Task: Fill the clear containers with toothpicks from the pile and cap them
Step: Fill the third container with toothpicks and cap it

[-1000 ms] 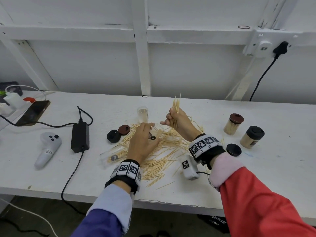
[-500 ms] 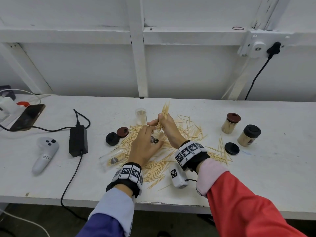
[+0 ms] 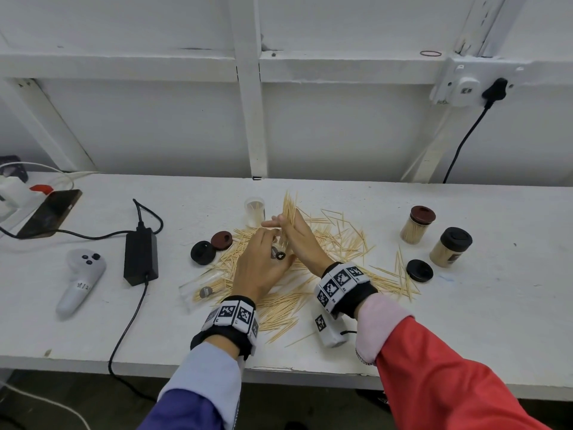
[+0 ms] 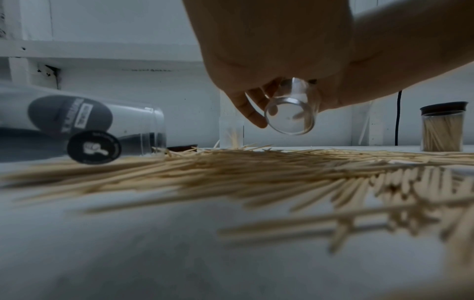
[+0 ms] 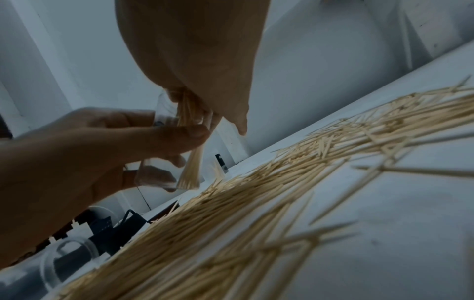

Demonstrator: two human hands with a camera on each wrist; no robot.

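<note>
Head: left hand (image 3: 260,265) grips a clear container (image 3: 280,243) over the pile (image 3: 310,274) on the desk (image 3: 465,321); right hand (image 3: 302,240) pinches a toothpick bundle (image 3: 288,209), long axis near upright.
Left wrist: container base (image 4: 290,115) is tilted toward the camera.
Right wrist: bundle tips (image 5: 189,172) already sit inside the container, which lies directly below the right grip.

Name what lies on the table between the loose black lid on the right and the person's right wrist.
Loose toothpicks lie scattered on the white table between the black lid and the right wrist band; nothing else lies there. The head view shows it.
</note>
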